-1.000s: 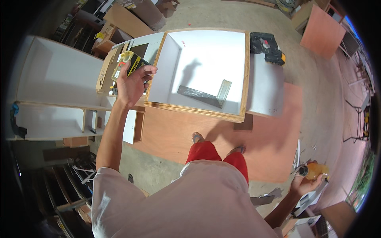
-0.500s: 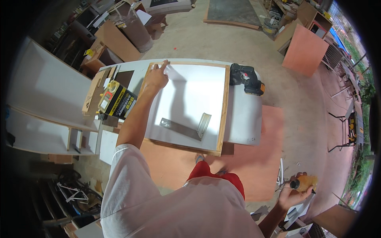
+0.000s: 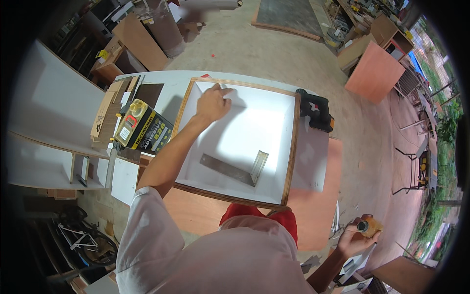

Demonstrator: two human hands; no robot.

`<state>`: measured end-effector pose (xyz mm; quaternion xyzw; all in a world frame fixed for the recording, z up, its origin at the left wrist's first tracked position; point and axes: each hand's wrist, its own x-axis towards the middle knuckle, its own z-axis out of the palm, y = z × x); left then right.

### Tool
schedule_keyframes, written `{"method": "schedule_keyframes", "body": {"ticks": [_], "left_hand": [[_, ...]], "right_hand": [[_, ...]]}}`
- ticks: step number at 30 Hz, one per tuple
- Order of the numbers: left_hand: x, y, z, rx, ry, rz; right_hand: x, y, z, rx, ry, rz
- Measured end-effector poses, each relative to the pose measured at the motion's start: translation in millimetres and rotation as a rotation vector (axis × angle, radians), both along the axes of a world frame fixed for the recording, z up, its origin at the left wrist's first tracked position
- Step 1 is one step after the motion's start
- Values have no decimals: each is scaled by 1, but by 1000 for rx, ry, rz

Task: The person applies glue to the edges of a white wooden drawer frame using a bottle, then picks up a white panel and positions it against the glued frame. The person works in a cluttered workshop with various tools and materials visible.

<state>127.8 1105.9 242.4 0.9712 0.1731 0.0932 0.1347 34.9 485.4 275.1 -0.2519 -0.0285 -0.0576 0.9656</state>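
Observation:
My left hand (image 3: 213, 104) hovers over the far left part of a shallow white box with plywood edges (image 3: 292, 147). Its fingers are apart with nothing held; whether they touch the inner wall, I cannot tell. A metal try square (image 3: 229, 169) lies on the box's white bottom, nearer to me. Out to my lower right, my right hand (image 3: 350, 241) is closed round a small bottle (image 3: 374, 227) with amber contents and a dark neck facing the box.
The box rests on a white work table (image 3: 171, 76). A black cordless drill (image 3: 317, 111) sits right of it, a yellow-and-black adhesive can (image 3: 144, 130) to its left beside wood strips (image 3: 105, 115). A white cabinet (image 3: 54, 98) stands far left; a plywood sheet (image 3: 313, 220) lies on the floor.
My left hand has moved from the box's far left edge inward and to the right. The box appears slightly lower and farther right; my right hand still holds the bottle.

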Motion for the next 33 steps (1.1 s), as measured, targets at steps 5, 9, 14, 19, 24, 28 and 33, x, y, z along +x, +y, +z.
{"method": "schedule_keyframes", "body": {"ticks": [5, 9, 14, 19, 24, 28, 33], "left_hand": [[15, -25, 17, -44, 103, 87], [28, -38, 17, -65, 230, 130], [34, -49, 11, -11, 145, 167], [39, -102, -28, -185, -6, 301], [1, -133, -131, -244, 185, 581], [-2, -174, -167, -240, 288, 623], [12, -186, -155, -187, 316, 594]], "right_hand": [[51, 16, 21, 9, -20, 182], [90, -1, 5, -80, 2, 95], [143, -5, -15, -187, 165, 77], [204, 0, -18, -183, 75, 376], [260, 65, 9, -694, 9, 452], [304, 134, 46, -1084, -341, 466], [350, 222, 70, -1393, -461, 566]]}}
